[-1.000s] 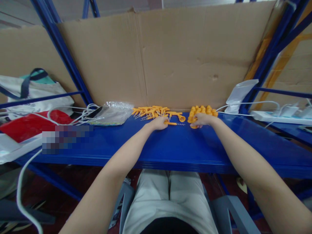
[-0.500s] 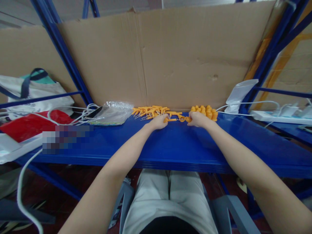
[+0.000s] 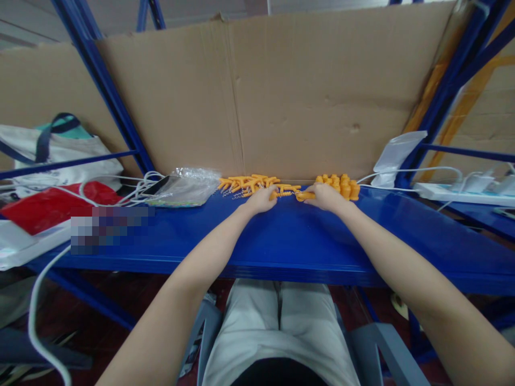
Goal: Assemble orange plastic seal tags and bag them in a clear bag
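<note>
Both my hands reach to the back of a blue shelf (image 3: 289, 241). My left hand (image 3: 262, 200) is closed on a small orange screw-shaped part (image 3: 285, 194). My right hand (image 3: 326, 196) is closed on another orange piece (image 3: 304, 196), brought up against the end of the screw part between the hands. Behind my left hand lies a heap of orange pronged parts with small chains (image 3: 249, 184). A cluster of chunky orange pieces (image 3: 344, 185) sits just behind my right hand.
A cardboard sheet (image 3: 281, 96) stands behind the shelf. A clear plastic bag (image 3: 185, 187), white cables (image 3: 120, 185), a red item (image 3: 48, 206) and a tote bag (image 3: 56, 153) lie to the left. A white power strip (image 3: 458, 192) and blue rack posts (image 3: 446, 86) are at right.
My right hand has moved left from the chunky orange cluster with a piece and met my left hand, which lifted the screw part slightly toward the back.
</note>
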`<state>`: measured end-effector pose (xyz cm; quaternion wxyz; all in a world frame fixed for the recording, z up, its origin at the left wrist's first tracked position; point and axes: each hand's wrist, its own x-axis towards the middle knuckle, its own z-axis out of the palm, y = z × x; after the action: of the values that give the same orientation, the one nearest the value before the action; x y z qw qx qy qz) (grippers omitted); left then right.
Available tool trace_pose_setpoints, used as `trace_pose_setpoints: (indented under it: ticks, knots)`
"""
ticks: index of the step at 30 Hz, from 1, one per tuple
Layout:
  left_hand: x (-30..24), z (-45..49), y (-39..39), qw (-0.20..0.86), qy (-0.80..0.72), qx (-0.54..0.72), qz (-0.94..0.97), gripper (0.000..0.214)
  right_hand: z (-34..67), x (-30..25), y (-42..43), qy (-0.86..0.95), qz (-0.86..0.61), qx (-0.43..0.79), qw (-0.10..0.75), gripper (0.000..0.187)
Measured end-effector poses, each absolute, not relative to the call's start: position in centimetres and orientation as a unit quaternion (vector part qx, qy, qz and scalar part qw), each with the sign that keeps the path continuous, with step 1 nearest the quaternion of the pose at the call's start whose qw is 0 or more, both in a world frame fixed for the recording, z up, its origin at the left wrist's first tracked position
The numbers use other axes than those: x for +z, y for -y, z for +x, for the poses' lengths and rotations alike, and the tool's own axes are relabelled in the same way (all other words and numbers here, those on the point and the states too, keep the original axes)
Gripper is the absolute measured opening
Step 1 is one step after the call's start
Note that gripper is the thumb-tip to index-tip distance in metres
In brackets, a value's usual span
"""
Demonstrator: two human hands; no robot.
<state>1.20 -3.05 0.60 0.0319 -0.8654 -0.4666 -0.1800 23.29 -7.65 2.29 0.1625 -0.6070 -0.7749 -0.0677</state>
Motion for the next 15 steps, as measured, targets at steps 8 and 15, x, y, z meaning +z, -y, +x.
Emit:
trace_pose_setpoints:
  ticks: [8, 15]
  knots:
    - [0.7, 1.0, 2.9, 0.028, 0.470, -0.197, -0.860, 0.040, 23.6, 2.5, 7.4, 0.771, -0.608, -0.070, 0.178, 0.023]
    - [0.7, 0.7, 2.7, 0.036, 0.491, -0.196, -0.848, 0.038, 23.9, 2.6, 7.2, 0.776, -0.602, -0.060, 0.180, 0.023]
